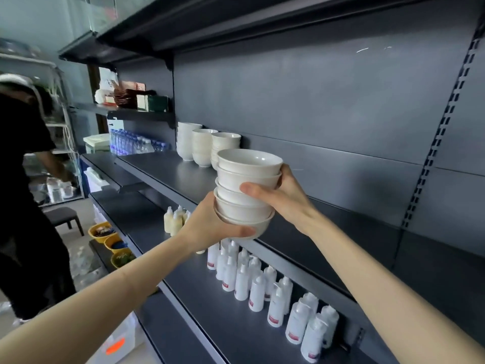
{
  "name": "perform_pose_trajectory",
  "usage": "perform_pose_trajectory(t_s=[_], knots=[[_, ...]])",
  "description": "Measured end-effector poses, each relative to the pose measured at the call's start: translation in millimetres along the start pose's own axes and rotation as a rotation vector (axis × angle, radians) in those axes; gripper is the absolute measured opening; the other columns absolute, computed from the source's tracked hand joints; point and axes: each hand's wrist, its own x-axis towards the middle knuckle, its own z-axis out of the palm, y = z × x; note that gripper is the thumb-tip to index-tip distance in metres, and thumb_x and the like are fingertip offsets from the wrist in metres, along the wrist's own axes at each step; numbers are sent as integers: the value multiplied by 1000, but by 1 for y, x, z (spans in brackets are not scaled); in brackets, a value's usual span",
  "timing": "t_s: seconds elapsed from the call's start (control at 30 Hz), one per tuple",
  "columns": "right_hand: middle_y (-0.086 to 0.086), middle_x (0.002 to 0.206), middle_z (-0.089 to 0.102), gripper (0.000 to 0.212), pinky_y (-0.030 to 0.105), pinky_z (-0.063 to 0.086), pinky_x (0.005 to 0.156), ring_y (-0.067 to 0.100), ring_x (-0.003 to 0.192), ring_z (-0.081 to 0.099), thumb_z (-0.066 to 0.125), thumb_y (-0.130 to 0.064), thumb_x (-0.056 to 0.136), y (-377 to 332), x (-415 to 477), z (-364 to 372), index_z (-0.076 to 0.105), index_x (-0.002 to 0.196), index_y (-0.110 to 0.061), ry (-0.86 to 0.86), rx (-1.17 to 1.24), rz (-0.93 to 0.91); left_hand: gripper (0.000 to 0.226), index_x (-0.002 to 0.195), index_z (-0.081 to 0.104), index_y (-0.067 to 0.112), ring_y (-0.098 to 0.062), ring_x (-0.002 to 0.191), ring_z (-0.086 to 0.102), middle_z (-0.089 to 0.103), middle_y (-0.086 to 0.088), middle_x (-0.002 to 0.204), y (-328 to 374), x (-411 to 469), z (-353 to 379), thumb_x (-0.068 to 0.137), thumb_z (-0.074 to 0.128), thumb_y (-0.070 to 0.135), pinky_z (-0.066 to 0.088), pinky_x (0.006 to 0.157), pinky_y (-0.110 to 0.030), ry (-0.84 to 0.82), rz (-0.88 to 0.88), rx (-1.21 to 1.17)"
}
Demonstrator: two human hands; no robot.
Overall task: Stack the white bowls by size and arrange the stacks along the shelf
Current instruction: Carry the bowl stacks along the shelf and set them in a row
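Two bare forearms rise from 7 and 5 o'clock to meet at mid-view, where the hands carry a stack of five white bowls (245, 190) clear of the shelf (162, 169). The left hand (210, 224) cups the lowest bowl from beneath, thumb curled along its base, so it takes the weight. The right hand (286, 195) wraps the stack's side, with the thumb laid across the front and the rest of the hand behind. That grip looks meant to keep the nested bowls from tipping or sliding apart. The bowls sit one inside another, nearly upright, and seem to be all one size.

Toward 10 o'clock of the held stack, three standing stacks (202, 147) of white bowls line the back of the same shelf, close together. The held stack hangs just beside the nearest of them, so I judge it is about to be set down as the next in the row. At 5 o'clock, on the shelf below, stand white squeeze bottles (252, 279).
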Motion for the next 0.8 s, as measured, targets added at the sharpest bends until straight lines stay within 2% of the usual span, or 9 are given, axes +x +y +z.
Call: perform_pose_trajectory(t_s=[0.17, 0.33, 0.47, 0.67, 0.8], knots=[[-14, 118, 58, 95, 27, 50, 90, 1, 105, 58, 84, -43, 53, 25, 69, 26, 37, 132, -21, 83, -62, 26, 53, 100, 57, 31, 9, 81, 65, 70, 26, 86, -47, 66, -34, 67, 83, -1, 46, 66, -5, -62, 24, -44], [-15, 118, 57, 90, 28, 49, 91, 3, 106, 57, 87, -41, 60, 51, 129, 50, 37, 132, -22, 214, -108, 83, 58, 101, 53, 33, 14, 82, 63, 68, 32, 84, -98, 136, -65, 65, 84, -2, 46, 68, -4, -180, 66, -104], [-17, 116, 56, 89, 24, 48, 88, 2, 107, 56, 87, -42, 60, 69, 168, 69, 36, 131, -24, 331, -135, 139, 60, 107, 56, 27, 10, 87, 65, 71, 23, 89, -133, 190, -87, 65, 83, -6, 47, 70, -6, -319, 96, -157], [-18, 116, 57, 86, 24, 48, 89, -1, 106, 56, 87, -35, 63, 94, 213, 78, 37, 132, -22, 473, -202, 218, 61, 106, 57, 28, 6, 89, 66, 71, 24, 94, -179, 255, -94, 65, 82, -8, 48, 71, -7, -484, 125, -231], [-19, 117, 56, 88, 23, 47, 86, 1, 108, 55, 87, -38, 61, 113, 245, 79, 38, 133, -24, 524, -231, 257, 62, 113, 59, 25, 0, 96, 67, 72, 12, 104, -207, 296, -92, 64, 84, -6, 50, 74, -11, -547, 135, -264]])
